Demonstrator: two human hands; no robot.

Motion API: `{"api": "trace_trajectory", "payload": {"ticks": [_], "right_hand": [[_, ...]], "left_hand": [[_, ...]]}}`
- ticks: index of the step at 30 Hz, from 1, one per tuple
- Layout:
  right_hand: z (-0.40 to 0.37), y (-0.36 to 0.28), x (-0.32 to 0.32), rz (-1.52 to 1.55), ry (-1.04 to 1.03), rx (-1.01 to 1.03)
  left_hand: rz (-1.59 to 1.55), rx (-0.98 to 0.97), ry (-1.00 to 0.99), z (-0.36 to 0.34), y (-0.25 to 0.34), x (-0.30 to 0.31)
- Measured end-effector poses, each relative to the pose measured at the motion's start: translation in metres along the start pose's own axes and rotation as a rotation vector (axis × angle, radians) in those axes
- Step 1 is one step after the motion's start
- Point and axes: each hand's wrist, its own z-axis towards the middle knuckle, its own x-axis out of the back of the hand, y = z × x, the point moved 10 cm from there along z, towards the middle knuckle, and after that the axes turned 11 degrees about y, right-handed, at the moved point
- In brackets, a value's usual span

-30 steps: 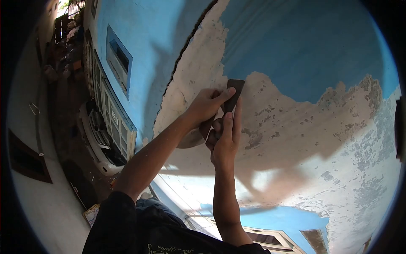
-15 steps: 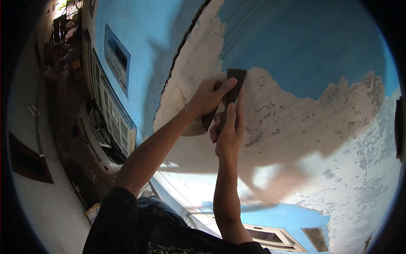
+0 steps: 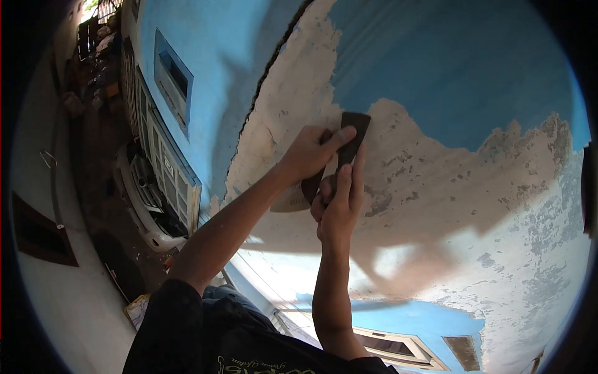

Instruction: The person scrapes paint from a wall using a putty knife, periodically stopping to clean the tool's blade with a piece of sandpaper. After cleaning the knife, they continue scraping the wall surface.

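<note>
A scraper [image 3: 356, 123] with a dark, flared blade is in my right hand [image 3: 338, 202], whose fingers wrap its handle while the index finger lies along the blade. The blade points up against the peeling wall, beside the edge of the blue paint. My left hand [image 3: 308, 153] comes in from the left, its thumb pressed on the blade. Below its fingers hangs a bent tan sheet [image 3: 289, 201] with faint print and a dark brown side, which looks like sandpaper. The left fingers are partly hidden behind the scraper.
Around the hands, the wall [image 3: 430, 193] shows bare whitish plaster and blue paint [image 3: 448, 75]. A dark crack [image 3: 268, 68] runs down it at the left. Further left are a blue-framed window [image 3: 173, 78] and a parked car [image 3: 146, 202]. Another window [image 3: 398, 346] is at bottom right.
Both hands and the scraper have moved slightly down and to the right, so the blade sits a little lower on the wall. The view has shifted slightly too.
</note>
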Motion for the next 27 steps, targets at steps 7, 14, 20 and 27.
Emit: {"api": "trace_trajectory", "payload": {"ticks": [7, 14, 20, 27], "right_hand": [[-0.005, -0.007, 0.000, -0.026, -0.020, 0.018], [-0.008, -0.009, 0.009, -0.080, 0.058, 0.063], [-0.007, -0.017, 0.010, -0.147, 0.058, 0.146], [0.000, -0.028, 0.012, -0.280, 0.083, 0.166]], "left_hand": [[-0.043, -0.017, -0.030, -0.004, 0.008, -0.004], [-0.090, 0.024, -0.063, -0.006, -0.009, -0.016], [-0.132, 0.047, -0.041, -0.012, 0.002, -0.015], [-0.181, 0.022, 0.006, -0.005, 0.006, -0.019]]}}
